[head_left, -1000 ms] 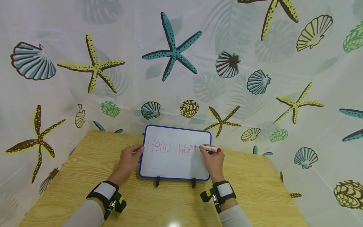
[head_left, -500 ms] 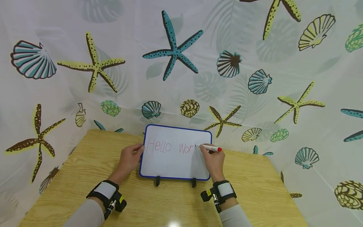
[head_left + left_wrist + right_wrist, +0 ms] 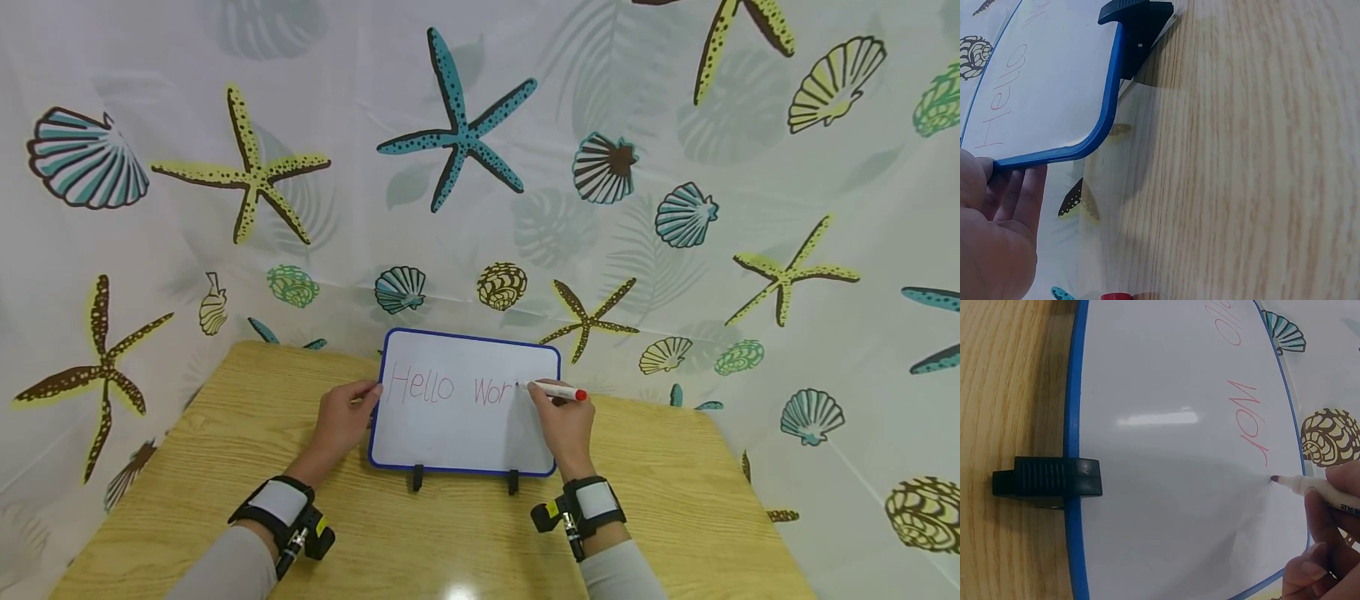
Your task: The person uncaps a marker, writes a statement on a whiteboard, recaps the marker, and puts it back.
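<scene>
A small whiteboard (image 3: 457, 437) with a blue frame leans back on two black feet (image 3: 417, 477). Red handwriting on it reads "Hello Wor". My left hand (image 3: 347, 421) grips the board's left edge; in the left wrist view the thumb is at the front and the fingers (image 3: 1030, 194) reach behind the frame. Between thumb and fingers my right hand (image 3: 566, 427) pinches a white marker (image 3: 551, 391) with a red end. In the right wrist view the marker's dark tip (image 3: 1275, 479) is at the board just past the "r"; whether it touches I cannot tell.
The board stands on a wood-grain table (image 3: 465, 550), close to a white cloth (image 3: 337, 100) printed with starfish and shells. Part of a red object (image 3: 1116, 296) shows at the bottom of the left wrist view. A black foot (image 3: 1054, 477) clips the board's lower edge.
</scene>
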Tool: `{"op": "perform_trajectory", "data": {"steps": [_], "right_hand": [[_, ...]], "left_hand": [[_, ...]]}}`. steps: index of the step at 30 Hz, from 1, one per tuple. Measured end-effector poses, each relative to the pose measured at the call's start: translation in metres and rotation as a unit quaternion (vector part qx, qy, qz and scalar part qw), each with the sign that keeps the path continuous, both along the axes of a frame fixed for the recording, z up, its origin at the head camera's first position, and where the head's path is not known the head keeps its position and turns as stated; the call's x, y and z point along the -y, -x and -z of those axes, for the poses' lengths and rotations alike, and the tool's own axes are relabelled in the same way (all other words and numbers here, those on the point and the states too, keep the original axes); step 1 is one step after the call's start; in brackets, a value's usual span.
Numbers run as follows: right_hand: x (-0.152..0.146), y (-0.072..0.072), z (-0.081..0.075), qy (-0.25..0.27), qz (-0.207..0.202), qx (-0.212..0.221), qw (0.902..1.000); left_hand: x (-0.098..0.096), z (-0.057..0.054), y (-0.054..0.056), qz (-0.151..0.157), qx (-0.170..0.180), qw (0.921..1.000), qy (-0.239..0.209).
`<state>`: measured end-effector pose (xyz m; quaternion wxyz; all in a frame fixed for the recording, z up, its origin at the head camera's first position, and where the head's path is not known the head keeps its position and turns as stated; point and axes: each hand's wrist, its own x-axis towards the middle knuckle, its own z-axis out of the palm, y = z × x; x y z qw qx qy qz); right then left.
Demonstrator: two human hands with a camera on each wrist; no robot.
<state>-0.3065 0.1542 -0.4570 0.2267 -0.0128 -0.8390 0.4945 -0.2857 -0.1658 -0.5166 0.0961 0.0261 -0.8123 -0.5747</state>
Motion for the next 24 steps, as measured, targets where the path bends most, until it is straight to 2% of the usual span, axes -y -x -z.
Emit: {"op": "perform_trajectory", "data": {"steps": [10, 24], "right_hand": [[-0.0006, -0.0033, 0.0000, 0.006, -0.012, 0.020, 0.9997], [-0.0037, -0.0056, 0.0021, -0.019, -0.023, 0.035, 0.9989]], "left_hand": [[-0.0003, -0.0012, -0.0004, 0.001, 0.002, 1.0000, 0.001], [-0.0021, -0.0073, -0.0045, -0.008, -0.002, 0.9999, 0.015]]}}
